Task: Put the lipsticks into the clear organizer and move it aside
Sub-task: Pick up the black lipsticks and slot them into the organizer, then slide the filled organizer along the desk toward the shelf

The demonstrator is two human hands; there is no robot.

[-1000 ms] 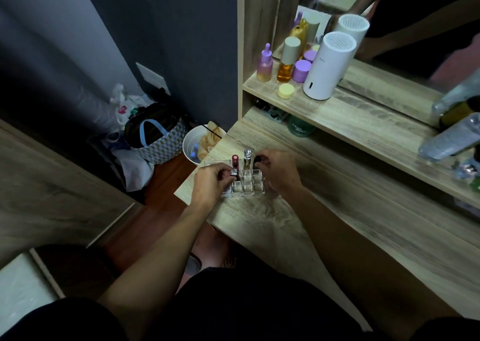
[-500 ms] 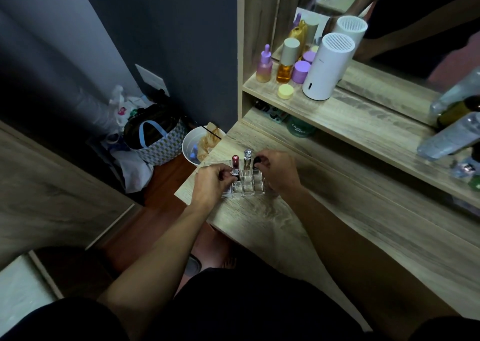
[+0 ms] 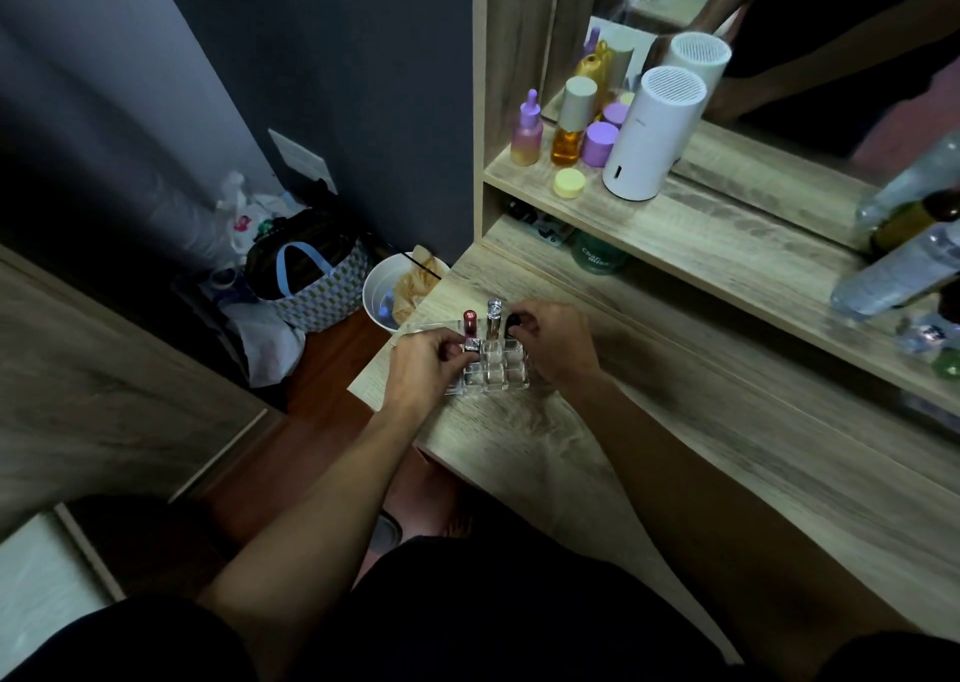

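Note:
The clear organizer (image 3: 496, 372) stands near the left end of the wooden desk (image 3: 597, 453). In its far row stand a red lipstick (image 3: 470, 322), a silver lipstick (image 3: 493, 312) and a black lipstick (image 3: 513, 322). My left hand (image 3: 423, 364) grips the organizer's left side, fingers by a small silver cap at the red lipstick's base. My right hand (image 3: 556, 346) holds the right side, with its fingertips on the black lipstick. The organizer's near cells look empty.
A white bin (image 3: 395, 292) and a patterned bag (image 3: 311, 281) sit on the floor left of the desk. The shelf above holds a white cylinder (image 3: 652, 136), purple and amber bottles (image 3: 571, 120) and a yellow jar (image 3: 569, 182). Clear bottles (image 3: 898, 266) lie at right.
Both hands stay on the organizer. The view has shifted slightly; the organizer and lipsticks show no clear movement.

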